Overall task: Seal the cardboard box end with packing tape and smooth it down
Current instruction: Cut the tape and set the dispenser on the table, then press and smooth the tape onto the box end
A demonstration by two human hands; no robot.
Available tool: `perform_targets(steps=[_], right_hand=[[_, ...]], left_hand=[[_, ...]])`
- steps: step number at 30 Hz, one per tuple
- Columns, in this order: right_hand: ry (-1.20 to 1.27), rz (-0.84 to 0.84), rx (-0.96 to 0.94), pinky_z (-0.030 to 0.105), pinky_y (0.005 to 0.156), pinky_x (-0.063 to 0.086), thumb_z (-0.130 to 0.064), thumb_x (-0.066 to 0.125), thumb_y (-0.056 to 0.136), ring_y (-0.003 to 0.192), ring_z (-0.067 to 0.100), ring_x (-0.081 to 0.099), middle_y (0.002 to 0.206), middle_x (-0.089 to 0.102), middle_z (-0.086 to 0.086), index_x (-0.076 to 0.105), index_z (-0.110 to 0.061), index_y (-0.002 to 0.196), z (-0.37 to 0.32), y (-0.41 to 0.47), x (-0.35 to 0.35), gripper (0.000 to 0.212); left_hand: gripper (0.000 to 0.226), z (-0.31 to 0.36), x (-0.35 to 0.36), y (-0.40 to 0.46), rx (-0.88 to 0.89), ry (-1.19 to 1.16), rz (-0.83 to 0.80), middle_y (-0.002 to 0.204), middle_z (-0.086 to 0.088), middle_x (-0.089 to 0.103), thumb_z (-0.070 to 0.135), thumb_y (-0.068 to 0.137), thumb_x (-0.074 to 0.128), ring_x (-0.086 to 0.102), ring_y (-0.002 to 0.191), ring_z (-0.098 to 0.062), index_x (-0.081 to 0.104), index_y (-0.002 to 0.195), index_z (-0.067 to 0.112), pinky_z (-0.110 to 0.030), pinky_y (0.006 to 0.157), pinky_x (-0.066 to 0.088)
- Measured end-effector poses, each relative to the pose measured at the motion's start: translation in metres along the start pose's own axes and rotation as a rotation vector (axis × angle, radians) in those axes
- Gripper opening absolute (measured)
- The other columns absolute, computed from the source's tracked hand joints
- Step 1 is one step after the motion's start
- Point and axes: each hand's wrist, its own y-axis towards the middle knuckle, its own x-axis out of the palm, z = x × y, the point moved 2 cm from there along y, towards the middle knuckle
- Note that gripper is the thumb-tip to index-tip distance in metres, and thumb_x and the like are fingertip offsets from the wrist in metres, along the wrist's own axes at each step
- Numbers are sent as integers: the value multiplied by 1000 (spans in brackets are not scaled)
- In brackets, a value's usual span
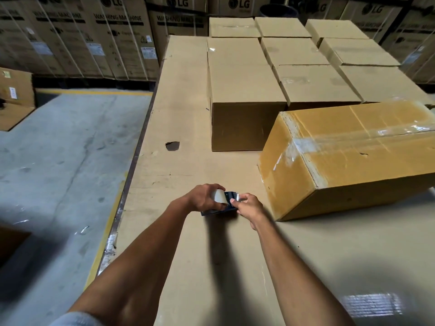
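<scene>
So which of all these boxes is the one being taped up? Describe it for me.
On the long cardboard-covered table, look right of the hands holding the tape dispenser. The box lies at an angle there. Unlike the paler boxes stacked behind, it is yellower, with shiny clear tape across its top and end.

Bare forearms, pale sleeve (75,320)

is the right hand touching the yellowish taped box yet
Apart. The head view shows the right hand pinching the tape end at the tape dispenser, with bare cardboard tabletop between it and the yellowish box.
</scene>
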Motion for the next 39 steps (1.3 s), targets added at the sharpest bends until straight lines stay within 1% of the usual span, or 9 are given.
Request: perform_targets(steps=[8,10,12,14,21,25,29,32,39], right_hand=[[-278,-31,-31,32,72,41,-26,73,93,87,25,58,86,63,6,64,-14,83,-9,-1,-9,18],[-362,-22,-44,31,81,46,-24,69,93,100,27,64,97,69,9,72,-14,96,-18,-4,-16,11],[-421,33,-96,31,103,47,-21,65,96,127,30,62,130,71,10,71,-11,128,-37,-12,-27,34],[-477,123,-222,32,109,44,-17,63,98,133,31,59,137,68,11,67,-9,136,-62,-25,-38,40],[-687,366,-678,40,98,56,-16,61,102,118,25,61,130,61,5,65,-18,134,-143,-86,-86,32],[-747,520,-876,37,92,59,-14,56,104,114,20,62,127,64,4,67,-19,131,-173,-109,-127,29],[-841,564,-774,44,106,54,-21,54,105,130,23,58,144,60,4,58,-21,146,-175,-107,-174,40],[-918,476,-612,52,125,32,-34,40,111,153,26,37,165,42,6,42,-20,158,-161,-95,-202,50],[-951,360,-503,59,130,4,-48,22,111,163,20,3,177,7,-2,14,-27,168,-146,-79,-218,62]], left_hand=[[78,-8,6,8,-43,38,-20,146,-4,66,44,84,91,63,124,-24,58,153,28,-24,95,46],[82,-4,5,5,-31,7,-32,146,-3,65,43,82,94,62,122,-22,57,153,29,-26,98,46],[83,5,1,3,-6,-40,-12,144,-1,63,44,82,95,61,124,-19,58,154,27,-27,102,45],[77,21,-6,2,39,-51,63,145,-1,64,45,87,91,61,129,-19,60,153,22,-29,107,45],[52,103,-11,-3,252,-123,297,157,-12,63,25,109,66,60,142,-33,56,157,9,-28,108,44],[56,152,6,-8,341,-191,375,156,-17,63,37,110,52,60,140,-36,54,158,7,-29,108,44],[65,194,31,-8,408,-290,365,179,-13,28,38,116,40,27,166,-26,27,172,8,-32,132,20],[68,220,44,-4,442,-322,368,184,-5,5,45,118,29,4,170,-15,9,175,14,-35,137,7],[78,239,73,8,278,-432,414,183,13,-10,73,108,8,-5,170,-12,-8,174,35,-55,136,3]])
